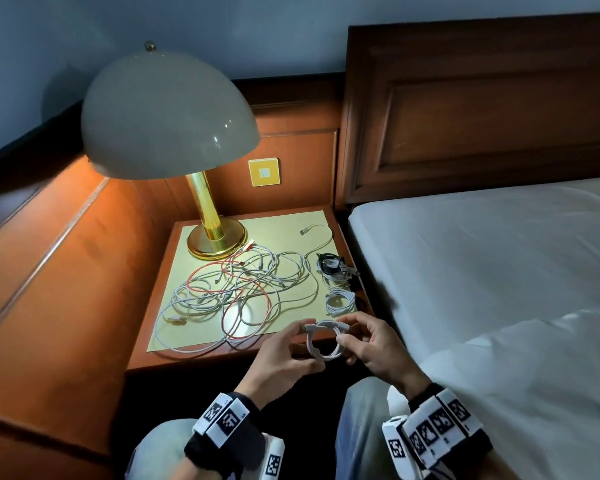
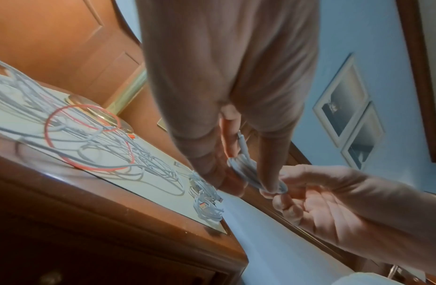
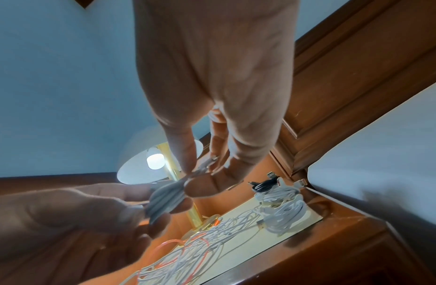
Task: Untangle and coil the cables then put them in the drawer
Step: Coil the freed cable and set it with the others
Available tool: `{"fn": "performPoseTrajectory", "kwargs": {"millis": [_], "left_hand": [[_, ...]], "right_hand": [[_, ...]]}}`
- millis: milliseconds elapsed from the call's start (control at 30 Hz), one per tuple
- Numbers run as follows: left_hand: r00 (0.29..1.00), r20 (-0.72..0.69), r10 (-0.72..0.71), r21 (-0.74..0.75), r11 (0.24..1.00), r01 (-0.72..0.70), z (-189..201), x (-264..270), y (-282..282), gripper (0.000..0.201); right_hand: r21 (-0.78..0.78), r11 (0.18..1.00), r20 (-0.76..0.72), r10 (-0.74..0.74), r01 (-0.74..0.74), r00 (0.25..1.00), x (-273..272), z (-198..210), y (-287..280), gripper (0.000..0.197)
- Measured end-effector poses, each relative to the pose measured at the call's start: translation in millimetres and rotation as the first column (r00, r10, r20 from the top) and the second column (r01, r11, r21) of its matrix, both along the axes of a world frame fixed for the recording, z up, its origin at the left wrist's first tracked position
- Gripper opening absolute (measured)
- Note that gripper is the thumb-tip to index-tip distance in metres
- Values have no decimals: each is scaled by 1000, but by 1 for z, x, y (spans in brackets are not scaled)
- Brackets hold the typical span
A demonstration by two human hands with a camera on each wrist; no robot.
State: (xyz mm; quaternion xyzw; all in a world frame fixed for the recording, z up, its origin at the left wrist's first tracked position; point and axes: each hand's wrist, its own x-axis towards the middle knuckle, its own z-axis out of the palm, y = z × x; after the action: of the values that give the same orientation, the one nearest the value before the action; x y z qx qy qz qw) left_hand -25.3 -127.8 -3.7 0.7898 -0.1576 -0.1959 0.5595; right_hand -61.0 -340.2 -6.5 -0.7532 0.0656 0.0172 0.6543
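Observation:
A small coiled white cable (image 1: 323,342) hangs between both hands, just in front of the nightstand's front edge. My left hand (image 1: 286,355) pinches its left side, and my right hand (image 1: 364,341) pinches its right side near a plug. The same coil (image 2: 248,171) (image 3: 167,200) shows between fingertips in both wrist views. A tangle of white and red cables (image 1: 236,289) sprawls over the yellow mat (image 1: 187,327). Finished coils sit at the mat's right edge: a white one (image 1: 340,301) and a black-and-white bundle (image 1: 333,266). No drawer shows clearly.
A brass lamp (image 1: 208,220) with a large dome shade stands at the back left of the nightstand (image 1: 142,355). The bed (image 1: 499,289) with white sheets lies to the right, beneath a wooden headboard. Wood panelling runs along the left. My knees are below the hands.

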Motion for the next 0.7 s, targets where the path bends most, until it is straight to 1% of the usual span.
{"fn": "performPoseTrajectory", "kwargs": {"millis": [33, 100, 167, 233, 300, 400, 500, 700], "left_hand": [[1000, 17, 7, 9, 1000, -8, -1, 7, -6, 71], [1000, -14, 22, -23, 999, -23, -1, 22, -19, 66], [999, -19, 28, -13, 1000, -28, -1, 38, -34, 59], [999, 18, 31, 14, 999, -31, -4, 54, -47, 61], [998, 63, 27, 85, 996, -32, -10, 71, -57, 66], [996, 94, 12, 183, 983, -29, -19, 93, -70, 61], [990, 139, -11, 243, 970, -23, -25, 107, -77, 59], [998, 65, 5, 258, 966, -21, -43, 126, -86, 60]], "right_hand": [[-21, 1000, -8, -11, 11, 1000, 8, -3, -6, 24], [-72, 997, -21, -34, 32, 999, 25, -9, -18, 24], [-121, 991, -33, -56, 52, 998, 44, -16, -29, 22], [-160, 984, -43, -89, 81, 995, 63, -22, -37, 21], [-189, 976, -55, -124, 112, 991, 79, -26, -43, 20], [-200, 971, -78, -148, 129, 986, 96, -33, -50, 18], [-200, 970, -103, -161, 139, 982, 108, -40, -55, 18], [-245, 961, -130, -164, 128, 978, 125, -60, -61, 19]]}}
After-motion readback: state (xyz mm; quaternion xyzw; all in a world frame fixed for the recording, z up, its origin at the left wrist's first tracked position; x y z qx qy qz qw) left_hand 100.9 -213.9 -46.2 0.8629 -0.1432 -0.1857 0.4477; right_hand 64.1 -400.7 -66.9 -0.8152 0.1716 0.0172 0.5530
